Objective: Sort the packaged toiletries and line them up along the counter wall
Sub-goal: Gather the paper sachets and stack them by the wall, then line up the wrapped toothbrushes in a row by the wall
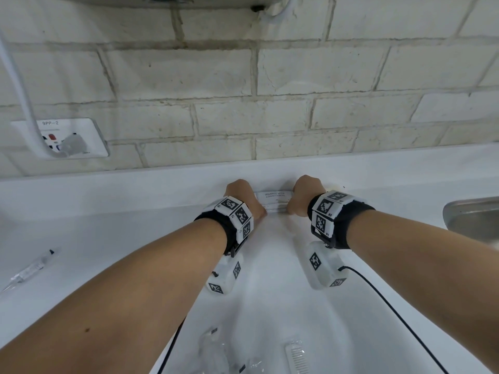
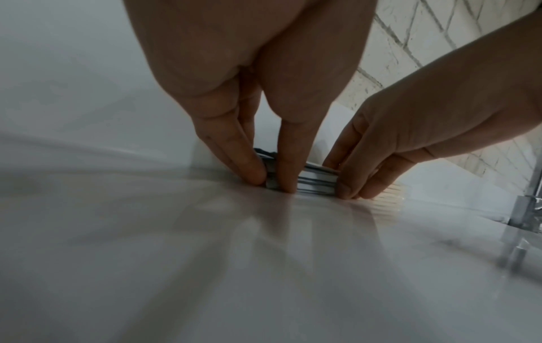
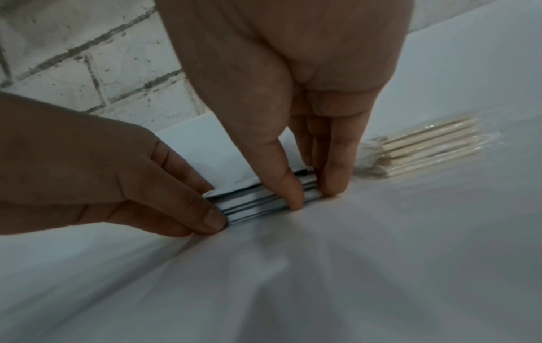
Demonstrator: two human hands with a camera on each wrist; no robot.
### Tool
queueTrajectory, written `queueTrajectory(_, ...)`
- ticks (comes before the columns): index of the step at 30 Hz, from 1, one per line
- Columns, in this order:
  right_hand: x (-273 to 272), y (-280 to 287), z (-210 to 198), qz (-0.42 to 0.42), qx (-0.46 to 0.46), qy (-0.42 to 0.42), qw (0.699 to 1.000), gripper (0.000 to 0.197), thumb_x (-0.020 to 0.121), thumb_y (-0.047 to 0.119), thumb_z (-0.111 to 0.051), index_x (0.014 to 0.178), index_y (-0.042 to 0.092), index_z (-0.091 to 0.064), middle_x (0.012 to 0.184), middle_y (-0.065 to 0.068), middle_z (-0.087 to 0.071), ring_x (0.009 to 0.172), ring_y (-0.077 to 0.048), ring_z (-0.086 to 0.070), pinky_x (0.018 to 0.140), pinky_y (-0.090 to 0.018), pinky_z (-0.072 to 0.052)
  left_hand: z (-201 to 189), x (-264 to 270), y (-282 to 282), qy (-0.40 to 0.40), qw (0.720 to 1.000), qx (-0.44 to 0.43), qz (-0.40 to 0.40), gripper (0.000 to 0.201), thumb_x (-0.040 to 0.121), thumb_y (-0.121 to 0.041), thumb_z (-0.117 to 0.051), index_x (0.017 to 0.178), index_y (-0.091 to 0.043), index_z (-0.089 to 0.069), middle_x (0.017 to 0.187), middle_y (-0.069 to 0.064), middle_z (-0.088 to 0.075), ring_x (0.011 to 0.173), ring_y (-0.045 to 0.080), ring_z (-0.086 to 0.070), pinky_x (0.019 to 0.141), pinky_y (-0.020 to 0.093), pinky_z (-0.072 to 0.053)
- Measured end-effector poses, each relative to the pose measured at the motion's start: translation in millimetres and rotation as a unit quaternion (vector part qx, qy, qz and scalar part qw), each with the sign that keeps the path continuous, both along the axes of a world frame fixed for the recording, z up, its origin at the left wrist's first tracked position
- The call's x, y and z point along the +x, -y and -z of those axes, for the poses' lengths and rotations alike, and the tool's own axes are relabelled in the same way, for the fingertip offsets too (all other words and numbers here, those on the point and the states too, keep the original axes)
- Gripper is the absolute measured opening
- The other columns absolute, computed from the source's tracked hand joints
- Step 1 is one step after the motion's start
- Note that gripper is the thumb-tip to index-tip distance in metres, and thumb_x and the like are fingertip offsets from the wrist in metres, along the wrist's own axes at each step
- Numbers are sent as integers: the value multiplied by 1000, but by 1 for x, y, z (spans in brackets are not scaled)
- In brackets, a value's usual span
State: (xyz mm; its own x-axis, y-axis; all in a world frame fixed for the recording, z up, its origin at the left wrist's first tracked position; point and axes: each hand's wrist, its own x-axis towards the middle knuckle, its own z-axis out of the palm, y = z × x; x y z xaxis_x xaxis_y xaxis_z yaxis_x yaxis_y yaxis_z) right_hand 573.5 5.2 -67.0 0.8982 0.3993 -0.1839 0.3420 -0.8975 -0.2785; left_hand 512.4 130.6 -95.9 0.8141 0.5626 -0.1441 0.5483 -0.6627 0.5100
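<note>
A stack of flat white sachets (image 1: 275, 201), the top one printed "shampoo with conditioner", lies on the white counter (image 1: 135, 238) against the low white ledge under the brick wall. My left hand (image 1: 244, 197) pinches the stack's left end and my right hand (image 1: 304, 195) pinches its right end. The left wrist view shows the left fingertips (image 2: 258, 175) pressed down at the sachets' (image 2: 318, 182) edge. In the right wrist view the right thumb and fingers (image 3: 333, 183) squeeze the sachets (image 3: 258, 200). A clear pack of wooden-stemmed swabs (image 3: 425, 148) lies just right of the stack.
Near the front edge lie a packaged comb (image 1: 298, 357) and clear plastic packets (image 1: 213, 349). A slim wrapped item (image 1: 31, 268) sits far left. A steel sink (image 1: 475, 214) is at the right, with a chrome tap (image 2: 525, 220). A wall socket with a plug (image 1: 63, 139) is at the left.
</note>
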Motion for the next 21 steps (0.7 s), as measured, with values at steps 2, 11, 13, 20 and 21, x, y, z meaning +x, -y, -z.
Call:
queueTrajectory(2,0,0,0,-7,-1,5,1000,11,80,9,-67,79,6,-56,64,-2,-49,65,-21,-54,59,-26,-47,-2,0,0,-7,1000,-1,5,32,66,-29,-84,86,-8,-71,73,3,-64,70,20,-61,61,24,-49)
queueTrajectory(11,2,-1,1,-12,-7,10,1000,14,81,10,-66,76,7,-53,63,-2,-49,54,-15,-48,55,-25,-45,-10,-4,3,-22,1000,9,11,39,64,-32,-86,89,-6,-72,70,2,-61,71,20,-61,61,24,-48)
queueTrajectory(13,1,-1,-1,-14,-12,11,1000,12,81,10,-67,80,7,-55,63,-2,-48,63,-20,-54,55,-25,-46,-10,-5,2,-30,999,9,16,42,65,-34,-86,94,-6,-73,77,3,-63,73,19,-60,62,24,-47)
queueTrajectory(20,-15,11,-11,-3,14,-10,1000,21,80,11,-69,70,8,-51,77,-8,-58,65,-20,-57,49,-22,-42,-26,-31,3,-32,999,-12,14,65,71,-31,-85,122,-2,-59,111,7,-65,109,25,-62,94,31,-50)
queueTrajectory(21,-21,15,-16,-9,16,-9,1000,13,80,11,-69,80,5,-58,87,-12,-63,71,-20,-61,55,-23,-46,-30,-38,4,-27,999,-18,14,68,73,-29,-83,127,-1,-54,120,9,-64,116,26,-59,99,33,-48)
